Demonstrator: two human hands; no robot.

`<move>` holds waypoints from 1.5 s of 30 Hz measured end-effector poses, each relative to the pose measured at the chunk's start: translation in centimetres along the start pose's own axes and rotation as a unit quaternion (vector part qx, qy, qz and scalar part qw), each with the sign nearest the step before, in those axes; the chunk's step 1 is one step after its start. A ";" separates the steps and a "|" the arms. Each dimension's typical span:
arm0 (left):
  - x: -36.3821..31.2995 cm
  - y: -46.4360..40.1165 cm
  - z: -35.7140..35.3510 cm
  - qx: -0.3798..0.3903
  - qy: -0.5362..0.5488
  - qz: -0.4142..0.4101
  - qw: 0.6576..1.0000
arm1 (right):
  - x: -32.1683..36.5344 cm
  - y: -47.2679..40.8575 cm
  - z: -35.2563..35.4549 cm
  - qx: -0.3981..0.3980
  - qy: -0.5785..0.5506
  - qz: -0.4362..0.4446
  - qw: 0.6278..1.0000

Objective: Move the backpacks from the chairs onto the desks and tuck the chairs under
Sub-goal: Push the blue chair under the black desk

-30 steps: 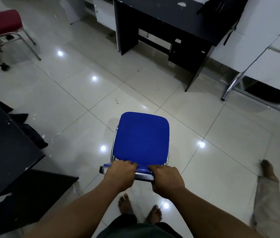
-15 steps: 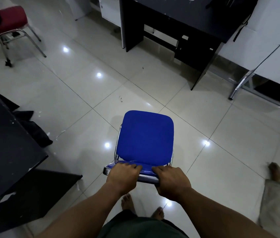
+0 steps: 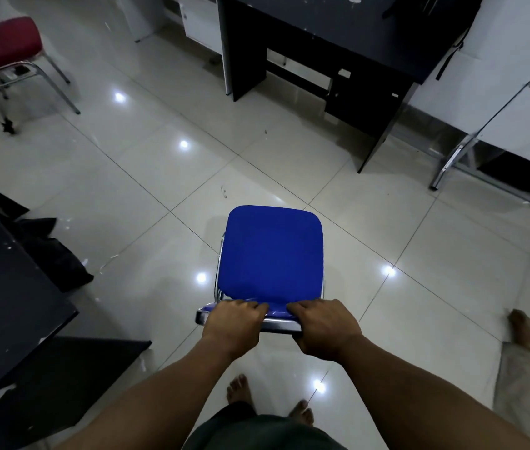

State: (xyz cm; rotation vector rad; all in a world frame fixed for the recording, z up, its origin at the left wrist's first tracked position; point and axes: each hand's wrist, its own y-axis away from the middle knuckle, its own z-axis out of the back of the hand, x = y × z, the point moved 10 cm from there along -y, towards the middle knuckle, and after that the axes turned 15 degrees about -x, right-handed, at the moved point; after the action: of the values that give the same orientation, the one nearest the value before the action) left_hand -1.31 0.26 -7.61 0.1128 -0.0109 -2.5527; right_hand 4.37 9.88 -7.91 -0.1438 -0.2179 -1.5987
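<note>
- The left hand and right hand sit side by side on the top edge of the blue chair, fingers curled over its backrest and chrome rail
- The chair stands on open tiled floor, seat facing the black desk ahead, well apart from it (bare tiles lie between)
- A dark backpack lies at the desk's far right corner, a strap hanging over the edge
- Another black desk edges in near the left, a red chair far left
- No readable writing shows
</note>
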 end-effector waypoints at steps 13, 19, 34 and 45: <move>1.4 -4.6 0.0 -0.007 -0.007 0.005 1.000 | -3.2 -4.4 0.6 -0.004 0.005 0.018 1.000; 1.7 -6.1 0.0 -0.006 -0.014 0.016 1.000 | -4.2 -5.7 1.1 -0.005 0.011 0.032 0.999; 5.3 -13.9 0.4 -0.017 -0.004 0.106 0.994 | -9.0 -14.0 3.0 -0.007 0.002 0.082 0.997; 9.1 -19.2 1.4 -0.049 0.034 0.134 0.989 | -11.1 -20.8 3.8 -0.012 0.004 0.132 0.991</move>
State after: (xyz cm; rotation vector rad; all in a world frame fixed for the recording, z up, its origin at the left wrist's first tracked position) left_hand -19.53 11.20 -7.58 0.1503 0.1181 -2.2758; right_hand -16.11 22.20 -7.82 -0.1768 -0.1654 -1.3383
